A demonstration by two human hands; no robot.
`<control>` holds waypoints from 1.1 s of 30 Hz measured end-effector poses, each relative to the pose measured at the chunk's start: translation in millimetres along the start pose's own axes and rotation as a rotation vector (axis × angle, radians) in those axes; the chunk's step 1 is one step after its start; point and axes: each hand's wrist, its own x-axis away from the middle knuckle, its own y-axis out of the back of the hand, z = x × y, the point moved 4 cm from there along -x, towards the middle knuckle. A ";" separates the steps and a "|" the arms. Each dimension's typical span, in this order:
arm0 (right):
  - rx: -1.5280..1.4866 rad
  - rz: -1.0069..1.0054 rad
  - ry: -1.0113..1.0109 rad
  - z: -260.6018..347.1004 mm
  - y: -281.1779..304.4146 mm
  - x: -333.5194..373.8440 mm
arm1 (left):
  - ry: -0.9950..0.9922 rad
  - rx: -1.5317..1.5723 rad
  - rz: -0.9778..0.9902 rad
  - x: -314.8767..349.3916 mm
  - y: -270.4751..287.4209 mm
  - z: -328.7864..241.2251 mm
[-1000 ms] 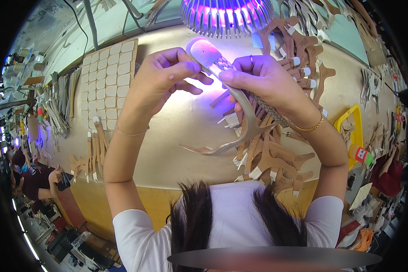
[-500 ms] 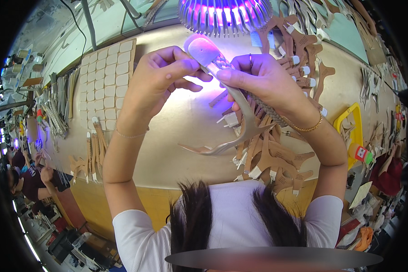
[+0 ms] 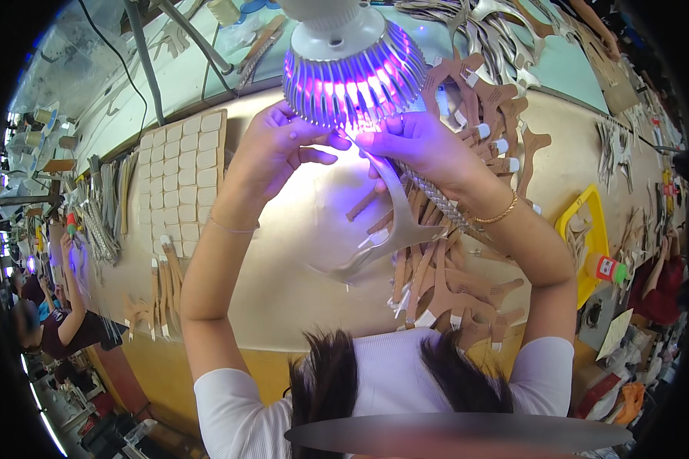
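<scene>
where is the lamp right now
The lamp is at top centre in the head view, close to the left hand and right hand.

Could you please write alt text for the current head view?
The right hand holds a forked beige strap under a glowing purple lamp, the left hand near the strap's upper end. Brown strap pieces lie at right, pale pads at left.

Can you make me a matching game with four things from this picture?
1. lamp
2. braided strap
3. bottle
4. grid of pale pieces

A. in the right hand
B. on the left side of the table
C. glowing purple
D. has a green cap

Pairs: 1-C, 2-A, 3-D, 4-B
</scene>
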 end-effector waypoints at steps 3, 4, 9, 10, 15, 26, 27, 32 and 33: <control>-0.007 -0.023 0.014 -1.6 3.8 -2.3 | -0.031 0.010 -0.004 -3.6 -0.3 -0.4; -0.010 -0.032 0.019 -2.1 4.6 -2.6 | -0.049 0.012 -0.010 -4.3 -1.0 0.1; -0.001 -0.027 0.016 -4.8 5.7 -2.3 | -0.084 -0.012 -0.065 -3.3 -3.2 2.0; -0.013 -0.021 0.006 -5.6 5.4 -2.6 | -0.086 -0.023 -0.079 -2.6 -3.5 1.9; 0.047 -0.041 0.078 -5.4 5.1 -4.8 | -0.093 -0.051 -0.124 0.3 -4.7 0.2; 0.214 -0.038 0.172 -0.9 0.6 -1.2 | -0.086 0.042 -0.081 -0.6 -0.2 -4.3; 0.241 -0.053 0.177 -0.6 0.1 0.0 | -0.093 0.014 -0.084 -1.1 -1.0 -5.7; 0.324 -0.106 0.206 2.1 -1.5 2.8 | -0.130 -0.126 -0.123 -1.4 -5.6 -13.2; 0.335 -0.109 0.223 3.0 -2.1 3.4 | -0.127 -0.140 -0.144 -0.7 -5.9 -13.4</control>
